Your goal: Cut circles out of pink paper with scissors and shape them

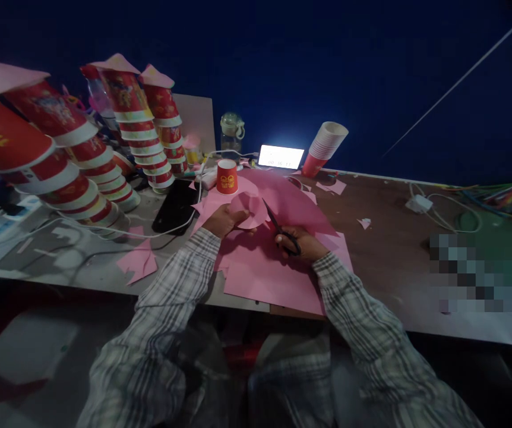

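Note:
My left hand (226, 221) is closed on the edge of a round piece of pink paper (253, 215), the thumb on top. In my right hand (303, 242) is a pair of scissors (276, 223) with dark handles, fingers in the loops. The blades point up and left, close to the right edge of the round piece; whether they touch it I cannot tell. Larger pink paper sheets (278, 279) lie beneath both hands. Just beyond my left hand a red paper cup (227, 177) stands on pink paper.
Stacked red cups (142, 142) with pink paper cones stand at the left. A black phone (176, 207) and a white cable lie near them. Behind are a bottle (231, 134), a lit screen (281, 156) and a leaning cup stack (325, 148). Paper scraps (140, 261) are scattered around.

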A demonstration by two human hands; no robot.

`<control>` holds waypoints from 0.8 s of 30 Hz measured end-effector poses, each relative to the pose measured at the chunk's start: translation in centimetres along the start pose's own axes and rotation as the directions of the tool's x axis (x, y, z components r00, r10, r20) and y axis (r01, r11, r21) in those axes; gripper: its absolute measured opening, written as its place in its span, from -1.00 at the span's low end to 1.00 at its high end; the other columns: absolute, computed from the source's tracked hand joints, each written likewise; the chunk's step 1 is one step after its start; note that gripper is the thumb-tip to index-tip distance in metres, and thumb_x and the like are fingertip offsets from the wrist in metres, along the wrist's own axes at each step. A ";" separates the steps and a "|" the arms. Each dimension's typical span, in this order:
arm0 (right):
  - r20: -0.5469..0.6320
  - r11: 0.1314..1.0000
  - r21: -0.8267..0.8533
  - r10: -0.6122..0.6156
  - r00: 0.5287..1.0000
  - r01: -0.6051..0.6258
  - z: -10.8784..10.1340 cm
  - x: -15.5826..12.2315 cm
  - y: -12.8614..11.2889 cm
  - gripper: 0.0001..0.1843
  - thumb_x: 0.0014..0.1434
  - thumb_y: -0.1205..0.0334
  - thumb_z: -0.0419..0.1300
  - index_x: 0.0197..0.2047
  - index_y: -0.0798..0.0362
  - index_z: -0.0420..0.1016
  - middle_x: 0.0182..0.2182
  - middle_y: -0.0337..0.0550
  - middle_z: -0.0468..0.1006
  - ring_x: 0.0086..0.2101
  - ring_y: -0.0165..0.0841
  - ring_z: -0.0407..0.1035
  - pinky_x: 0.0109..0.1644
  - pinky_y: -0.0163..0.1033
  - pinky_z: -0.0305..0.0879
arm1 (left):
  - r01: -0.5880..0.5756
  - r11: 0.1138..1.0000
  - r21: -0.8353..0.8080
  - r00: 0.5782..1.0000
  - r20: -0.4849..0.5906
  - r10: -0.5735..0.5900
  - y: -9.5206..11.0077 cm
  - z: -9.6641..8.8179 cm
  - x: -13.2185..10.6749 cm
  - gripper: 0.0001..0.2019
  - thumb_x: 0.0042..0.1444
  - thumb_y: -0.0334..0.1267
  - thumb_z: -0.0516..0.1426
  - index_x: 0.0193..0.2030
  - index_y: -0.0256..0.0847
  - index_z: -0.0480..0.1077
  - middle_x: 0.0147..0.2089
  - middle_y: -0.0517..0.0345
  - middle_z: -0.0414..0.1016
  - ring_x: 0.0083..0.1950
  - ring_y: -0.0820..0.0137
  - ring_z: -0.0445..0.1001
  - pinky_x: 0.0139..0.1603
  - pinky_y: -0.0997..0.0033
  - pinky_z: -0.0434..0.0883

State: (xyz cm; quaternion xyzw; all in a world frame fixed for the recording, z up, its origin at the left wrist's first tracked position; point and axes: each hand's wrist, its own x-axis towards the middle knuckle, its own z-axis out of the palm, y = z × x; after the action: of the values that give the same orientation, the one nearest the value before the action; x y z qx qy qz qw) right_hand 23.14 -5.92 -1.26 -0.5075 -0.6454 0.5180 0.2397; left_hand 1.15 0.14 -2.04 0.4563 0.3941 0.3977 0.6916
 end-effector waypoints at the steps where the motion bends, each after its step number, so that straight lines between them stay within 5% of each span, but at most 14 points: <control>1: 0.002 1.000 0.002 0.001 1.000 -0.001 0.0 0.0 0.0 -0.67 0.06 -0.07 0.17 -0.46 0.02 0.26 -0.72 -0.32 0.39 -0.69 -0.43 0.30 -0.68 -0.37 0.12 | 0.008 1.000 -0.005 1.000 -0.001 -0.008 0.1 0.0 -0.1 -0.76 -0.09 -0.26 0.29 -0.31 -0.39 0.46 -0.56 0.07 0.51 -0.51 0.27 0.52 -0.40 0.24 0.53; 24: 0.027 0.999 -0.034 0.016 1.000 -0.015 -0.3 0.2 0.4 -0.61 0.08 -0.13 0.17 -0.45 0.05 0.29 -0.70 -0.30 0.38 -0.67 -0.48 0.22 -0.60 -0.36 0.06 | 0.028 0.999 0.022 0.998 0.056 -0.029 1.2 0.4 -1.0 -0.76 -0.05 -0.26 0.29 -0.31 -0.39 0.42 -0.54 0.09 0.51 -0.53 0.36 0.50 -0.40 0.35 0.50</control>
State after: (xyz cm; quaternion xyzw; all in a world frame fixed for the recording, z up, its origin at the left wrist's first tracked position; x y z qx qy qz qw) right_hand 23.48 -5.59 -1.57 -0.5092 -0.6534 0.5158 0.2184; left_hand 0.94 -0.53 -0.61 0.4691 0.3851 0.3707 0.7031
